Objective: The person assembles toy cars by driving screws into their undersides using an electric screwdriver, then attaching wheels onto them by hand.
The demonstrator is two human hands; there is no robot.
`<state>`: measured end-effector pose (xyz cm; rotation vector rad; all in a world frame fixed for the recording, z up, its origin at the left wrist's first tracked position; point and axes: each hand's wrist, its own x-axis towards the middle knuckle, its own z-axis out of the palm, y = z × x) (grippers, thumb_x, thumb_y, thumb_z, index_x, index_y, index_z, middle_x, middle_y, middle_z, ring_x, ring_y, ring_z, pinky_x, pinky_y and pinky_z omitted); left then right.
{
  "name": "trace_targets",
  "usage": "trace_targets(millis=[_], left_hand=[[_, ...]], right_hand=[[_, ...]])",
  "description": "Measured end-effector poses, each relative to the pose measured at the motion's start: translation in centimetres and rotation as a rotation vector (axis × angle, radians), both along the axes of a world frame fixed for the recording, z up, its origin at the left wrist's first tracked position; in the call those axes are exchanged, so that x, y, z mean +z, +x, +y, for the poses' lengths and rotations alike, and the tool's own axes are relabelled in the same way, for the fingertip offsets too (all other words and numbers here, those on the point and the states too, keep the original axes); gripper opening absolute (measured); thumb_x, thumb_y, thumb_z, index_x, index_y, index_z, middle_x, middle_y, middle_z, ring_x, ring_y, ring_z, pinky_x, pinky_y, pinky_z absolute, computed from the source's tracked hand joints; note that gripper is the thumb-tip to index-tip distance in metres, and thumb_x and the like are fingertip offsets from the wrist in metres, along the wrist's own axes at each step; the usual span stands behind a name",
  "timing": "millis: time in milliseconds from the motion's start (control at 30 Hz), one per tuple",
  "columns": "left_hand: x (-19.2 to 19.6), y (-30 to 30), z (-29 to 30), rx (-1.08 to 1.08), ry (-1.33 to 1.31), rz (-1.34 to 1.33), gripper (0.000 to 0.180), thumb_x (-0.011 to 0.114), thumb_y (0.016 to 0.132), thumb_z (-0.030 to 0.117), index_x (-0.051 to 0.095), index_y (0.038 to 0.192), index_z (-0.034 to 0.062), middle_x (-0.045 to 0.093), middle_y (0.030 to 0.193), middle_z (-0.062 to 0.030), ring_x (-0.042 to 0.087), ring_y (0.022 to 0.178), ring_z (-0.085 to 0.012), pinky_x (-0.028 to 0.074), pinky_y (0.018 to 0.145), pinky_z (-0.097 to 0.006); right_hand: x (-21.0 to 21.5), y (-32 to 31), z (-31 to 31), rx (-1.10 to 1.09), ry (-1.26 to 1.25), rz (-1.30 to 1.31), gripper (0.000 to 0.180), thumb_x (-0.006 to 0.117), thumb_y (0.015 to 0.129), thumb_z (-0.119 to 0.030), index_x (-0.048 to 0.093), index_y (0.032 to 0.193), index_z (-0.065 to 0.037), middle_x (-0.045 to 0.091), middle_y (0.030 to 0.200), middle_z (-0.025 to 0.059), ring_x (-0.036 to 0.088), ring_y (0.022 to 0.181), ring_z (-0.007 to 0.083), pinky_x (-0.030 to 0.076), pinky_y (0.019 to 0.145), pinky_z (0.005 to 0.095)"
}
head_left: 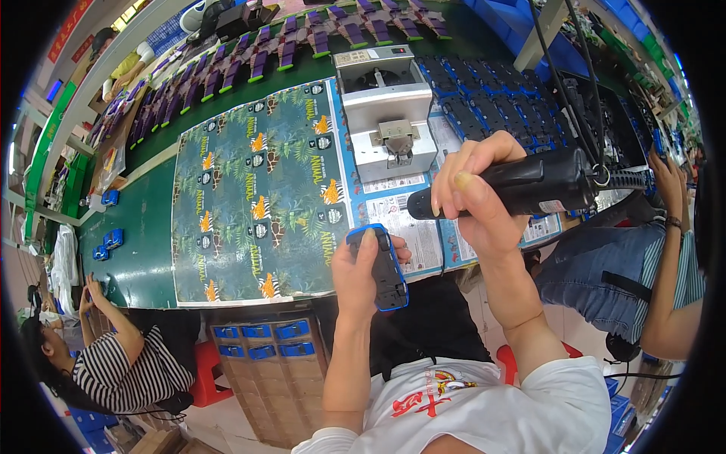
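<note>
Closely round tool [541, 184], right fingers [446, 178]

Purple pieces [286, 53] rowed at back; red stool [206, 372] beside striped-shirted person [117, 359].

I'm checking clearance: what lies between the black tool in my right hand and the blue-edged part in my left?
In the head view, no object shows between the black tool and the blue-edged part; only printed sheet shows behind.
</note>
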<state>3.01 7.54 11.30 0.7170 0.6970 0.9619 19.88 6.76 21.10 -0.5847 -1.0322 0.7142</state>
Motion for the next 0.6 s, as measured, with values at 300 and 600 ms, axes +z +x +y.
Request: trace_targets(millis=[300, 600], left_hand=[[-0.3, -0.3, 0.0, -0.059, -0.04, -0.024, 0.029, 0.062, 0.095, 0.028, 0.062, 0.099, -0.0007, 0.07, 0.086, -0.0154, 0.069, 0.072, -0.0212, 0.057, 0.066, -0.032], [-0.7, 0.7, 1.5, -0.042, -0.101, -0.022, 0.024, 0.059, 0.098, 0.028, 0.059, 0.101, 0.0033, 0.069, 0.083, -0.0126, 0.068, 0.069, -0.0202, 0.057, 0.061, -0.033]], right_hand=[[0.2, 0.4, -0.6, -0.021, -0.005, -0.002, 0.022, 0.076, 0.082, -0.003, 0.054, 0.088, -0.002, 0.061, 0.07, 0.0067, 0.059, 0.059, 0.0094, 0.049, 0.055, 0.0243], [2.4, 1.5, 4.3, -0.148, 0.167, 0.007, 0.015, 0.075, 0.083, -0.002, 0.06, 0.086, -0.003, 0.061, 0.065, 0.0018, 0.055, 0.053, 0.0057, 0.043, 0.049, 0.0203]])
